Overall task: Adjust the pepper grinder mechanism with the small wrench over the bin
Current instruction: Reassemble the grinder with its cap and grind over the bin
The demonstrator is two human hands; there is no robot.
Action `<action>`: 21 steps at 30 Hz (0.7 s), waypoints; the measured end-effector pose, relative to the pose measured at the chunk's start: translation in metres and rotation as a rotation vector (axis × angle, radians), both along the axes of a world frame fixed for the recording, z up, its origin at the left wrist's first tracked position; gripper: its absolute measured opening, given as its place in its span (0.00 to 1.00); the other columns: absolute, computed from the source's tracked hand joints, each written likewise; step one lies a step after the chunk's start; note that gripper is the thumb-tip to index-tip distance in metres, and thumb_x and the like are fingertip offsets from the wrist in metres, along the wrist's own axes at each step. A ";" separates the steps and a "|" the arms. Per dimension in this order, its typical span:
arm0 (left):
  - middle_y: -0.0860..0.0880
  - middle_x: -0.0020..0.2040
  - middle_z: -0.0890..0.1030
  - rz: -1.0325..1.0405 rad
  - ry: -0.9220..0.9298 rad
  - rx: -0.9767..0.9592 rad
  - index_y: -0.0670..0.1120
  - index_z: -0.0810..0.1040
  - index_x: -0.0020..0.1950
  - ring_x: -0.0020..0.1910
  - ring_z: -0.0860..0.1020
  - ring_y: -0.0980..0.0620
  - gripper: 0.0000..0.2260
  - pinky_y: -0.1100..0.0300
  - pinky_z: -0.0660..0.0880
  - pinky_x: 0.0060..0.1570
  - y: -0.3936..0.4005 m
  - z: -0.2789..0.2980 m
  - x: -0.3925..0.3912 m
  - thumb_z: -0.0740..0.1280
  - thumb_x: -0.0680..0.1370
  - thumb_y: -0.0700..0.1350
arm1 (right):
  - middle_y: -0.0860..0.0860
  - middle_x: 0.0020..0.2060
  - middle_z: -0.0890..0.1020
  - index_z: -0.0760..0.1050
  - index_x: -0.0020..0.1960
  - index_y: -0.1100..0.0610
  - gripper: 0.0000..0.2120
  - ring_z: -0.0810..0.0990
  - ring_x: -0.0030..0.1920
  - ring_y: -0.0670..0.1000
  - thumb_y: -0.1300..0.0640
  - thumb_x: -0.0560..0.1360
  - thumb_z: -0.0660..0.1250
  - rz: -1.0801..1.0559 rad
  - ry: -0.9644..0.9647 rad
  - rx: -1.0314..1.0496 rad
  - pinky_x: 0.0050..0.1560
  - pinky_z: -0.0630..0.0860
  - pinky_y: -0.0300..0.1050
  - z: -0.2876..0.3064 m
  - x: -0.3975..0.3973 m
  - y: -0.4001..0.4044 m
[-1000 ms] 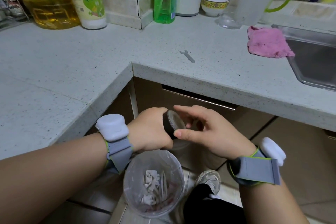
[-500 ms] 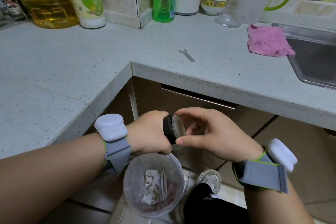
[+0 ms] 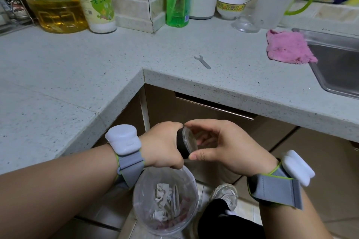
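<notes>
**A:** Looks different from a second ago. Clear cap (image 3: 189,144) now tipped off the black grinder end (image 3: 181,144), showing as a thin see-through disc instead of sitting flush. Still no wrench in hand though?

**B:** Nope. Small wrench (image 3: 202,61) lying flat on the counter (image 3: 97,68), same spot as before, well apart from both hands, nearer the pink cloth (image 3: 289,47) and sink (image 3: 334,64) side. Untouched.

**A:** So what's holding what?

**B:** Left hand (image 3: 161,146) wrapped round the pepper grinder body, fingers curled tight, most of the grinder hidden inside the fist. Right hand (image 3: 223,151) pinching the cap rim, thumb below, fingers curled over the top. Has slid a bit to the right and rolled since a second ago, so probably twisting or pulling the cap away. Hard to tell if fully separated or just cocked open, too much finger in the way.

**A:** And over the bin?

**B:** Yep, held right above the clear-lined bin (image 3: 139,196) on the floor, crumpled paper inside. Good for catching spill.

**A:** Meaning for the task?

**B:** Early stage. Just exposing the mechanism. Next likely: park the cap, free the right hand, reach up for the wrench.
</notes>
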State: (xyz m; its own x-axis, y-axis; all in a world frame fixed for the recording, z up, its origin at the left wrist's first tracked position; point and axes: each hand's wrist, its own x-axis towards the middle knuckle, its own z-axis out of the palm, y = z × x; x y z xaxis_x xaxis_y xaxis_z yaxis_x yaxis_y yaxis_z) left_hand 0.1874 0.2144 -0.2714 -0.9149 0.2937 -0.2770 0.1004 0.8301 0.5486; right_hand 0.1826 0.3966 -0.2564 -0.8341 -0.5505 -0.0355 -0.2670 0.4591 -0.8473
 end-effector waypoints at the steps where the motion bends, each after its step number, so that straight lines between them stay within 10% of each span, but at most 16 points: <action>1: 0.49 0.40 0.78 0.004 -0.013 0.003 0.49 0.74 0.42 0.37 0.78 0.50 0.15 0.57 0.76 0.32 0.000 0.000 0.000 0.75 0.61 0.41 | 0.50 0.50 0.84 0.78 0.61 0.50 0.29 0.81 0.47 0.55 0.60 0.62 0.81 0.006 -0.005 -0.004 0.53 0.79 0.56 -0.001 -0.001 0.000; 17: 0.50 0.39 0.79 0.088 0.000 -0.061 0.50 0.75 0.42 0.38 0.79 0.51 0.14 0.60 0.75 0.33 -0.002 0.005 0.002 0.76 0.62 0.40 | 0.49 0.46 0.84 0.78 0.60 0.50 0.28 0.83 0.41 0.50 0.56 0.61 0.82 -0.009 0.090 0.011 0.51 0.81 0.51 -0.015 0.000 -0.014; 21: 0.49 0.44 0.82 0.125 0.099 0.194 0.46 0.79 0.47 0.43 0.80 0.49 0.18 0.55 0.78 0.43 -0.004 0.020 -0.005 0.76 0.60 0.40 | 0.48 0.54 0.81 0.73 0.66 0.51 0.33 0.80 0.50 0.46 0.53 0.63 0.79 -0.150 0.023 -0.331 0.57 0.78 0.44 -0.018 -0.003 -0.011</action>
